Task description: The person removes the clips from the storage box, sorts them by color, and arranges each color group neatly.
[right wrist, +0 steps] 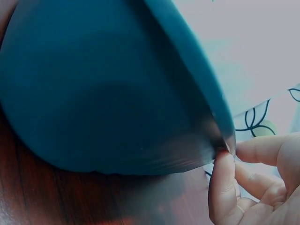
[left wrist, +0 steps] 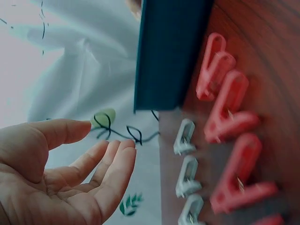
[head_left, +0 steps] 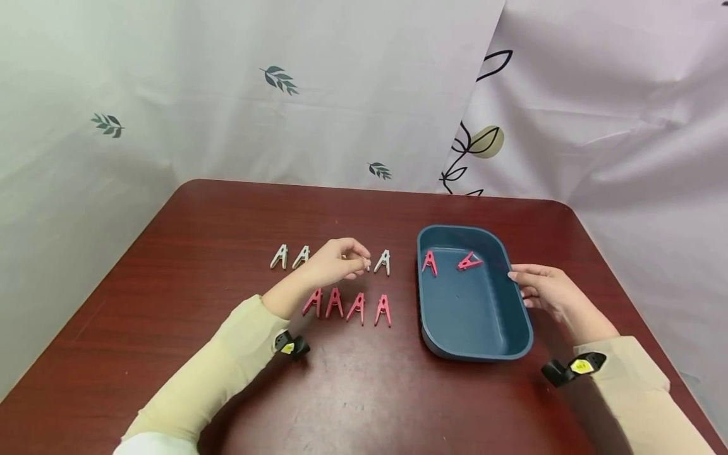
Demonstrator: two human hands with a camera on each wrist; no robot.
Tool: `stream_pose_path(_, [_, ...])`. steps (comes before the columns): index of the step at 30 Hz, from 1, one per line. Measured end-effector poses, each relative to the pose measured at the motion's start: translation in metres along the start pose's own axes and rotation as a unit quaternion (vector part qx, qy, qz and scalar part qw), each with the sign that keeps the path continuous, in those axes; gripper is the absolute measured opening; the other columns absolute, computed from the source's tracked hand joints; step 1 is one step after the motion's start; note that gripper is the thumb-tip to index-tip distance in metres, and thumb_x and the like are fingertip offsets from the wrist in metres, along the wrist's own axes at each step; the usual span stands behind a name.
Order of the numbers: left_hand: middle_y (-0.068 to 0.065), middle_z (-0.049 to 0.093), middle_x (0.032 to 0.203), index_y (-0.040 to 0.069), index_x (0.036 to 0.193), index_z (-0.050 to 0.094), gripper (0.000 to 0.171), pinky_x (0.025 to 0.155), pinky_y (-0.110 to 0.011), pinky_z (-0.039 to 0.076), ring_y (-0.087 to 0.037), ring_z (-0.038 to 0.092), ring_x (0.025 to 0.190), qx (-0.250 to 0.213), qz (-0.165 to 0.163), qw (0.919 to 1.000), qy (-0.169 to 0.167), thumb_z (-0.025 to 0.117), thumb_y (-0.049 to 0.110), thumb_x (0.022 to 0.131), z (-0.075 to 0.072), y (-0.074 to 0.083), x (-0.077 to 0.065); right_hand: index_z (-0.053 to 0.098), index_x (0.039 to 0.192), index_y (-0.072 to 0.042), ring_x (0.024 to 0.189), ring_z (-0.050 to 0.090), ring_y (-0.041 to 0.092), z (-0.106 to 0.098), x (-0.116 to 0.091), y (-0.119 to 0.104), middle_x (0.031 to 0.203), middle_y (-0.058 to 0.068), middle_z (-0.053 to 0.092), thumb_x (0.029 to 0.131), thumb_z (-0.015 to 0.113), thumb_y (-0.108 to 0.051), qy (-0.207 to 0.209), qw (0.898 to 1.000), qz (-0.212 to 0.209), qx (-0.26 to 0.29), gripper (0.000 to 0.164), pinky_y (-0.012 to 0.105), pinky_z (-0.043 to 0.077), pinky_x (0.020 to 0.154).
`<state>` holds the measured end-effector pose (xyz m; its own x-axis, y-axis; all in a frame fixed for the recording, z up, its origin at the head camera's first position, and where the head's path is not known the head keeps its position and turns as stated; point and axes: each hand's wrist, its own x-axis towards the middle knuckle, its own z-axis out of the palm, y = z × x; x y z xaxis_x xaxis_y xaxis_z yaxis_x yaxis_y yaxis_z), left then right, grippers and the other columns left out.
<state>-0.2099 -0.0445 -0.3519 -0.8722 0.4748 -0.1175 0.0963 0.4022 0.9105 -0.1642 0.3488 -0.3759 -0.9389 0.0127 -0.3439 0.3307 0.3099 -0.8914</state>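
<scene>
My left hand (head_left: pixel 340 260) hovers over a row of white spring clips, its fingertips near a partly hidden one. Thumb and fingers are apart with nothing between them in the left wrist view. One white clip (head_left: pixel 383 262) stands just right of that hand; another white clip (head_left: pixel 279 256) lies at the row's left end. Nearer the front edge is a row of several red clips (head_left: pixel 356 308). To the right sits a blue plastic bin (head_left: pixel 461 319) with two red clips (head_left: pixel 469 261) inside. My right hand (head_left: pixel 543 287) pinches the bin's right rim between thumb and fingers.
All of this is on a dark red-brown wooden table (head_left: pixel 352 392). Behind and beside it hangs a pale curtain (head_left: pixel 352 95) with leaf prints. A strapped wrist camera (head_left: pixel 291 345) sits on each sleeve.
</scene>
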Motion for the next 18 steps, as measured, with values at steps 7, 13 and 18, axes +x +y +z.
stream_pose_path(7, [-0.025,0.062,0.102,-0.006,0.113,0.056,0.025,0.077,-0.031,0.054,-0.022,0.063,0.080,-0.013,0.006,0.9998,-0.015,0.057,0.009,0.093,0.013,0.019,0.018,0.048,0.132,0.003,0.061,0.060,0.005,0.002,0.001,-0.002,0.072,-0.011,0.066,0.095,0.058,-0.024,0.003,1.000,-0.003,0.014,0.047,0.023,0.054,0.059])
stream_pose_path(13, [-0.015,0.066,0.096,-0.003,0.113,0.058,0.025,0.076,-0.034,0.054,-0.017,0.063,0.079,0.002,0.016,0.9997,-0.017,0.060,0.012,0.092,0.025,0.030,0.031,0.060,0.117,-0.011,0.060,0.061,0.005,0.001,-0.001,-0.002,0.071,-0.010,0.066,0.094,0.059,-0.022,0.008,1.000,-0.003,0.024,0.025,0.023,0.054,0.058])
stream_pose_path(18, [-0.017,0.066,0.102,-0.003,0.113,0.058,0.026,0.082,-0.034,0.055,-0.025,0.066,0.090,0.015,0.022,0.9995,-0.015,0.060,0.012,0.092,0.038,0.042,0.043,0.060,0.118,-0.009,0.059,0.060,0.005,0.001,-0.001,-0.002,0.069,-0.010,0.065,0.094,0.060,-0.022,0.012,1.000,0.004,0.022,0.027,0.022,0.053,0.056])
